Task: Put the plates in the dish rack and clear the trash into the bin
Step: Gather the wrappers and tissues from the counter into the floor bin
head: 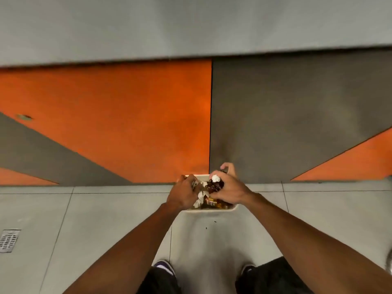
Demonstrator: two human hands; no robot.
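Head view looks straight down past your dark trousers [273, 276] and two shoes [164, 267] onto smooth pale grey floor tiles [106, 219] with thin dark grout lines; a ribbed metal drain grate [8, 240] sits far to your left, well apart from the work. Both bare forearms reach forward to a small cream rectangular plastic bin [209, 210] with rounded corners, standing on the tiles just before the wall. Your left hand [183, 195] is curled closed on crumpled white paper trash [199, 199] over the bin's left side. Your right hand [228, 187] is clenched on a crinkled dark brown wrapper [215, 185] with a white wad at its top, forefinger lifted clear behind. More glossy brown wrappers [213, 202] lie inside the bin beneath your hands. A few dark crumbs [206, 227] dot the tile near the bin's near rim. Open floor lies on both sides. Beyond the bin rises a matt wall of orange and grey angular panels [127, 115].
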